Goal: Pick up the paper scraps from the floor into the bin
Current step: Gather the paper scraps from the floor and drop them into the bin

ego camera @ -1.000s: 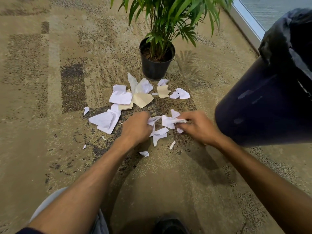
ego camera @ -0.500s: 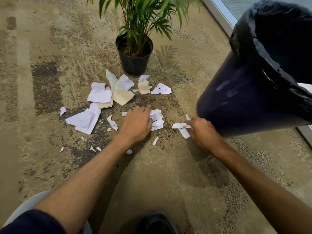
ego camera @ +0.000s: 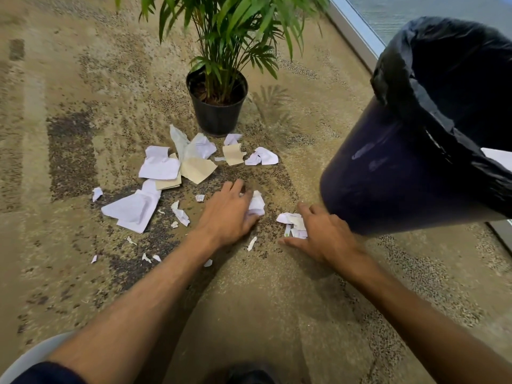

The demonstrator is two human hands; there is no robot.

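Note:
Torn white and tan paper scraps lie on the patterned carpet, with larger sheets (ego camera: pixel 159 167) in front of a plant pot and a big white piece (ego camera: pixel 133 209) further left. My left hand (ego camera: pixel 227 212) lies palm down on the floor and pinches a bunch of white scraps (ego camera: pixel 257 203) between thumb and fingers. To its right, my right hand (ego camera: pixel 324 234) is spread over a small heap of scraps (ego camera: pixel 292 220), thumb and fingers on either side. The dark blue bin (ego camera: pixel 388 176) with a black liner stands just right of my right hand.
A potted palm in a black pot (ego camera: pixel 217 112) stands behind the scraps. Small paper bits (ego camera: pixel 180 214) dot the carpet left of my left hand. A window frame (ego camera: pixel 354 31) runs along the far right. My dark shoe (ego camera: pixel 249 375) shows at the bottom edge.
My right hand has opened from gripping its scraps to lying spread over them. My left hand has drawn its flat scraps into a bunch. The view has shifted a little.

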